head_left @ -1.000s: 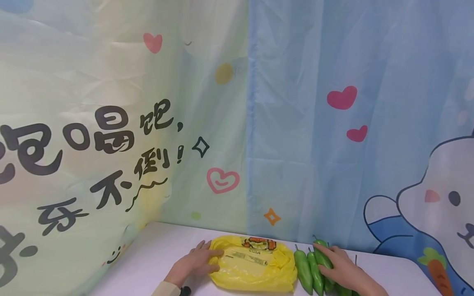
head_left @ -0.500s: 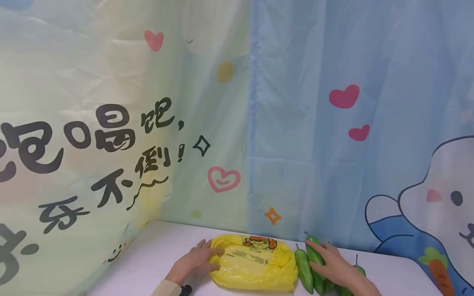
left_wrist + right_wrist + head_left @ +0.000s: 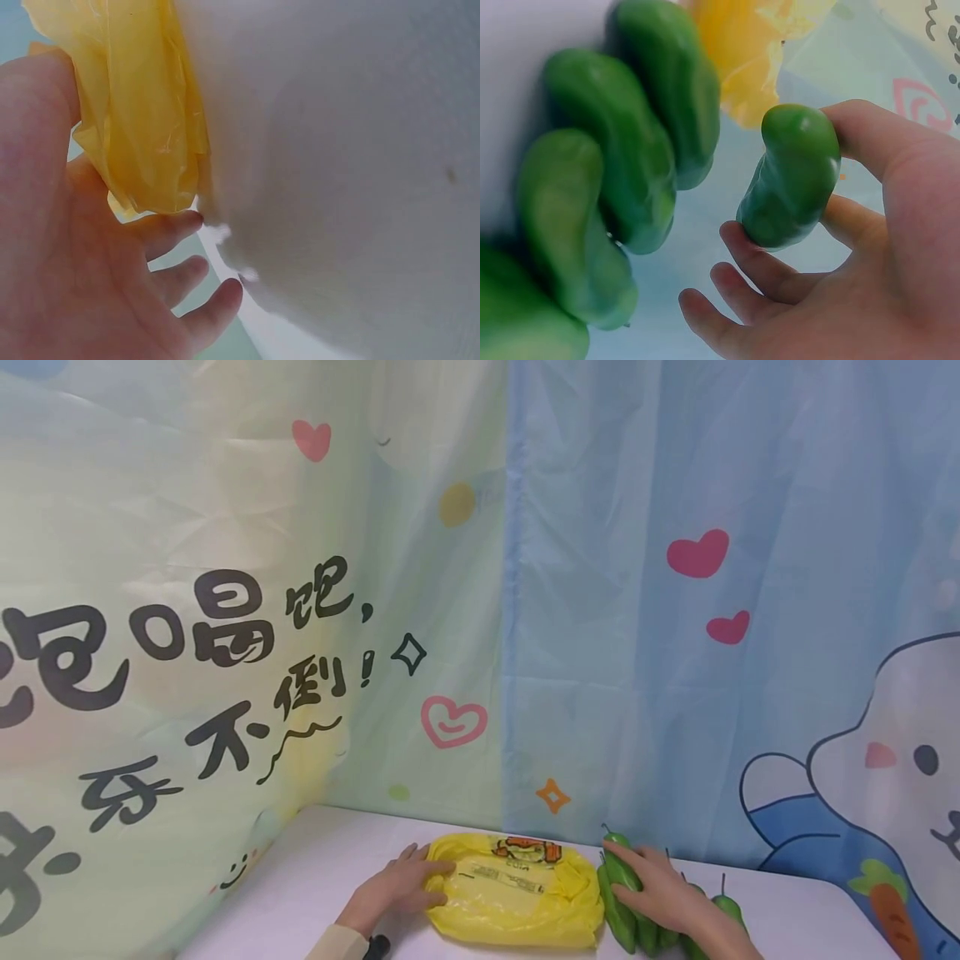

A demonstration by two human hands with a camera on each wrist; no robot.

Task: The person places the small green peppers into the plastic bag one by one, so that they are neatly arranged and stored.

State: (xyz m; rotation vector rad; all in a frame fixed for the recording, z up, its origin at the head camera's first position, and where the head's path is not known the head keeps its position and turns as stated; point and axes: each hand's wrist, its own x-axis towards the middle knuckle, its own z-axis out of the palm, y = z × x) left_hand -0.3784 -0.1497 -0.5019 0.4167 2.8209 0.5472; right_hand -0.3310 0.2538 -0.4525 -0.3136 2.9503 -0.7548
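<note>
A yellow plastic bag (image 3: 517, 906) with a printed picture lies on the white table. My left hand (image 3: 393, 887) rests against its left end with the fingers spread. In the left wrist view, the bag's edge (image 3: 146, 127) hangs between the thumb and the nearer fingers, while the other fingers extend free. My right hand (image 3: 667, 893) holds a green pepper (image 3: 622, 868) over other peppers, close to the bag's right side. The right wrist view has that pepper (image 3: 795, 176) between thumb and fingers, apart from the others.
Several more green peppers (image 3: 622, 142) lie side by side on the table beneath and right of my right hand. A small black object (image 3: 378, 947) sits near the left wrist. Printed curtains (image 3: 585, 610) stand behind the table's back edge.
My right hand has carried the held pepper leftward towards the bag, exposing more peppers on the right. My left hand and the bag stay in place.
</note>
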